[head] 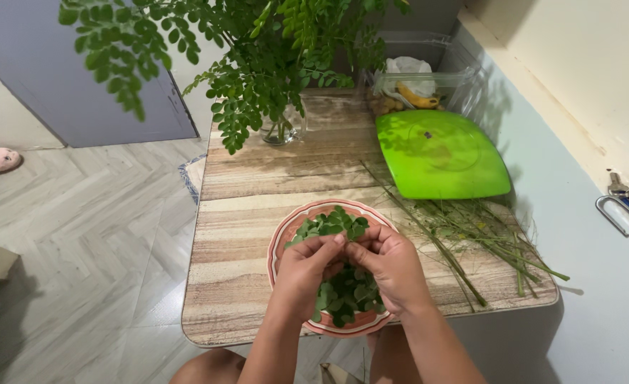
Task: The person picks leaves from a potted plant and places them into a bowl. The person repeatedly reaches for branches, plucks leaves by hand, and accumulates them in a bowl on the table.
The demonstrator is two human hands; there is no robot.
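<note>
Above plate (284, 235), left hand (306, 274) and right hand (393, 267) pinch a sprig (343, 229), fingers closed; tugged sideways, leaves (346, 291) could scatter onto table (236, 284).

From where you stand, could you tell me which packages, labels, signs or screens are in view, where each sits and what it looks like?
Clear plastic container: back right of the table, boxy and see-through, holding a white bag and yellow pieces.
No labels, signs or screens are in view.
</note>
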